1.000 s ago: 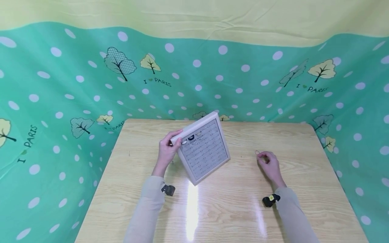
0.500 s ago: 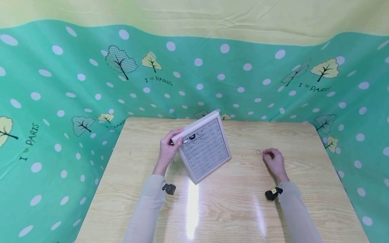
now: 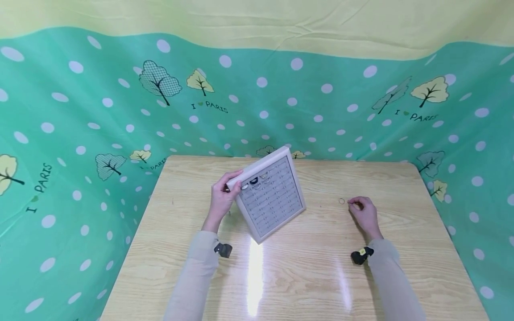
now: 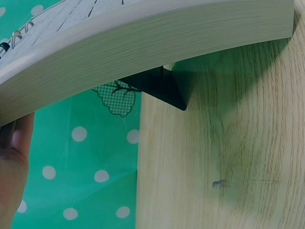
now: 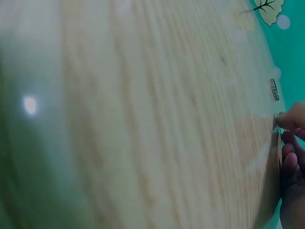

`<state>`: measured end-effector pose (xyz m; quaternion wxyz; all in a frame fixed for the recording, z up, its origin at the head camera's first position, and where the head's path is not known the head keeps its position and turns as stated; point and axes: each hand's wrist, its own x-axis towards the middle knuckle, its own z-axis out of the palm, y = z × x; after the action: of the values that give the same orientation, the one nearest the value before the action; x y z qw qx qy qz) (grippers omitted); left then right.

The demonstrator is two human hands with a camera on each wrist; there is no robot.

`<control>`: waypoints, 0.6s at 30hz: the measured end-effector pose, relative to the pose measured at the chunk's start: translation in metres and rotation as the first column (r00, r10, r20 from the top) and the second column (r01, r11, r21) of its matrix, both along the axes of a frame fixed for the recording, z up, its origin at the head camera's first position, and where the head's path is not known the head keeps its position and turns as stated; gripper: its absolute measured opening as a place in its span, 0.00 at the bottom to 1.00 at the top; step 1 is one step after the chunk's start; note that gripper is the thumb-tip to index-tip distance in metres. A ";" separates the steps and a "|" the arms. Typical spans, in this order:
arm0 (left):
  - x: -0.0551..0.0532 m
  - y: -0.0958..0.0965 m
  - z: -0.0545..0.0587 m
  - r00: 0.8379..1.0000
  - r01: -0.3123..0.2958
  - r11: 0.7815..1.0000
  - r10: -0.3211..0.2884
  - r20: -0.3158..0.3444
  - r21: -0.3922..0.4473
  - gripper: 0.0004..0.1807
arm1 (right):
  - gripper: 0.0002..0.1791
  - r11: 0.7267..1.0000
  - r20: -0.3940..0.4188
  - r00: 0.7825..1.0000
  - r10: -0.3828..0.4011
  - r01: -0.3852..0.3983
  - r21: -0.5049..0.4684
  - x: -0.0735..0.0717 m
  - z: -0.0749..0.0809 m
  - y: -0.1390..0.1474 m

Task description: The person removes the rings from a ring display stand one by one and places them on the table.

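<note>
- Gripping the tray (image 3: pixel 275 205) at its left corner with the left hand (image 3: pixel 222 196), with the thumb on the front and the other fingers curled about the rim.
- Tilting the tray's face toward the person, on a slant over the bench (image 3: pixel 313 254), with a black stand (image 4: pixel 162 88) showing behind.
- Carrying several seated rings (image 3: pixel 254 181) near that left corner, just beside the thumb.
- Running the slot rows aslant, from lower left to upper right.
- Closing the right hand (image 3: pixel 364 215) to a pinch, thumb against forefinger with no clear gap, apparently on a second ring (image 5: pixel 281 114); showing too little at the tips for firm identification.
- Locating the ring (image 3: pixel 341 201) on the bench, just left of the right fingers and apart from them.
- Presenting a round outline at the ring, therefore offering no long axis for alignment.
- Setting the ring between the right hand and the tray; standing nearest with the right hand, well apart with the left.
- Making leftward the governing direction from the right fingers, toward both ring and tray.
</note>
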<state>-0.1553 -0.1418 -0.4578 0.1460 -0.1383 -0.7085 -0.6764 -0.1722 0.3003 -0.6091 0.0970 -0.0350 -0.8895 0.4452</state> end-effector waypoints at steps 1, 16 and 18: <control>0.000 0.000 0.000 1.000 -0.001 1.000 0.001 0.001 -0.002 0.14 | 0.06 1.000 0.004 1.000 -0.002 0.002 0.001 0.000 0.000 0.000; -0.002 -0.001 -0.005 1.000 -0.002 1.000 0.002 0.012 0.019 0.14 | 0.05 1.000 -0.008 1.000 -0.006 0.006 0.009 0.001 -0.002 0.001; -0.003 -0.001 -0.006 1.000 -0.005 1.000 0.004 0.028 0.026 0.14 | 0.06 1.000 0.004 1.000 -0.010 0.010 0.005 0.001 -0.001 0.001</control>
<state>-0.1581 -0.1433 -0.4641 0.1396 -0.1253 -0.7020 -0.6870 -0.1707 0.3016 -0.6106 0.0976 -0.0400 -0.8907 0.4423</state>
